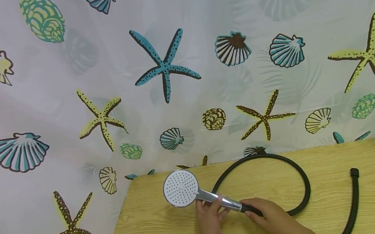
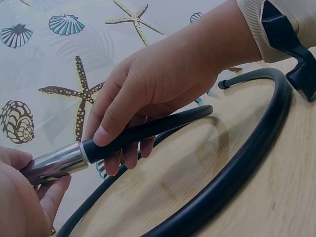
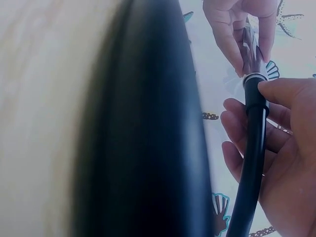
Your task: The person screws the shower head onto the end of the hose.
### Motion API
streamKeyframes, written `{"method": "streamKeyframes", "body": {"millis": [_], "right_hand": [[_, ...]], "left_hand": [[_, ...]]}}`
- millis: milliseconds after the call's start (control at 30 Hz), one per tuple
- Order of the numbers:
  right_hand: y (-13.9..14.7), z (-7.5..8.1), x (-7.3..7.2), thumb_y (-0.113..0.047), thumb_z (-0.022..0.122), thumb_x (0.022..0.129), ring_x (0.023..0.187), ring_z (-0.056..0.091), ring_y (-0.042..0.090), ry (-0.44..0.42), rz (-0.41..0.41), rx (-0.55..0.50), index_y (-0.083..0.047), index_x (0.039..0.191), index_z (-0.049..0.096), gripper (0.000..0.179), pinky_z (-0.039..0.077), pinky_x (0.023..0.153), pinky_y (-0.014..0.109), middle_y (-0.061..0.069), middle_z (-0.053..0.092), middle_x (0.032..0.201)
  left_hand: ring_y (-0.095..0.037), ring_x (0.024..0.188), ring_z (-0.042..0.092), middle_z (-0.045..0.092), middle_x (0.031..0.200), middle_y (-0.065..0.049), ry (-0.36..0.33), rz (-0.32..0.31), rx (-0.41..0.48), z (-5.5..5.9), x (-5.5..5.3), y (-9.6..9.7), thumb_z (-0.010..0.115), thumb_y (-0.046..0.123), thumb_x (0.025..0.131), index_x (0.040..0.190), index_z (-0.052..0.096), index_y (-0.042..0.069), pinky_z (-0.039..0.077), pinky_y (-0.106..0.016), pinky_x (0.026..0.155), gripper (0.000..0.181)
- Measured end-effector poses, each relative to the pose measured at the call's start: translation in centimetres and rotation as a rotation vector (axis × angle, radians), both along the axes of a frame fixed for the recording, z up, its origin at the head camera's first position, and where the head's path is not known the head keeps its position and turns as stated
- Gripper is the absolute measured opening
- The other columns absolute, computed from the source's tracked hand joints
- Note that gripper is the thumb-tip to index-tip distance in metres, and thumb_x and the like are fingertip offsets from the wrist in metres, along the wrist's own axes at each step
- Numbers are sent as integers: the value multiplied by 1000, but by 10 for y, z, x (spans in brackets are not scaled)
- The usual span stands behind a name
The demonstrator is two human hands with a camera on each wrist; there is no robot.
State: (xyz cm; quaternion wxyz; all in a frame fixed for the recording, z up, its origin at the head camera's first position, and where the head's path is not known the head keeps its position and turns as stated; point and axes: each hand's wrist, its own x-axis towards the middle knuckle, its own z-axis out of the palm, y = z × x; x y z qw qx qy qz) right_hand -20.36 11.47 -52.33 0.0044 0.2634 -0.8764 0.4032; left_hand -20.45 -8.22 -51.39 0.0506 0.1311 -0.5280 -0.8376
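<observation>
A chrome shower head (image 1: 181,188) with a round white spray face is held up over the wooden table. My left hand (image 1: 209,221) grips its chrome handle (image 2: 58,163) between thumb and fingers. My right hand (image 1: 270,215) pinches the black end fitting of a shower hose (image 1: 298,174), right at the bottom of the handle. In the right wrist view the hose fitting (image 3: 256,94) meets the handle's end in line, with a thin pale ring at the joint. The thumb of the right hand (image 3: 291,148) lies on the fitting, and its fingers curl behind the hose.
The hose loops over the wooden table (image 1: 158,230), and its other end, a black cap fitting (image 1: 354,172), lies at the right. A curtain (image 1: 202,92) printed with shells and starfish hangs behind and at the sides. Part of the hose (image 3: 148,123) crosses close before the right wrist camera.
</observation>
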Motion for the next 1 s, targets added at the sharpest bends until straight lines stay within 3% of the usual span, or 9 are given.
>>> {"method": "streamKeyframes", "body": {"millis": [233, 467, 733, 1000], "right_hand": [[0, 2, 1, -33, 56, 104, 116, 68, 20, -8, -3, 0, -14, 134, 62, 36, 62, 96, 38, 0, 70, 128], [0, -3, 1, -29, 61, 102, 100, 61, -1, 61, -23, -19, -17, 131, 63, 32, 60, 83, 23, -11, 67, 115], [0, -7, 2, -21, 69, 97, 98, 61, 1, 167, -45, -77, -20, 124, 65, 28, 62, 87, 27, -14, 63, 112], [-2, -3, 1, -8, 77, 88, 94, 64, 9, 311, -89, -121, -15, 112, 69, 27, 62, 83, 27, -12, 63, 107]], "left_hand": [[-23, 100, 72, 60, 120, -18, -11, 4, -2, 0, -1, 0, 68, 11, 95, 140, 40, 10, 64, -42, 93, 53], [-22, 99, 72, 60, 117, -16, -18, 4, -9, -1, 0, 0, 67, 11, 96, 141, 39, 10, 65, -42, 92, 54], [-24, 100, 72, 61, 118, -17, -7, 10, 1, -4, -2, 0, 69, 11, 95, 139, 41, 9, 65, -43, 92, 52], [-23, 97, 73, 63, 111, -14, 16, 21, 7, -4, -2, 0, 68, 10, 95, 132, 43, 6, 65, -43, 91, 45]]}}
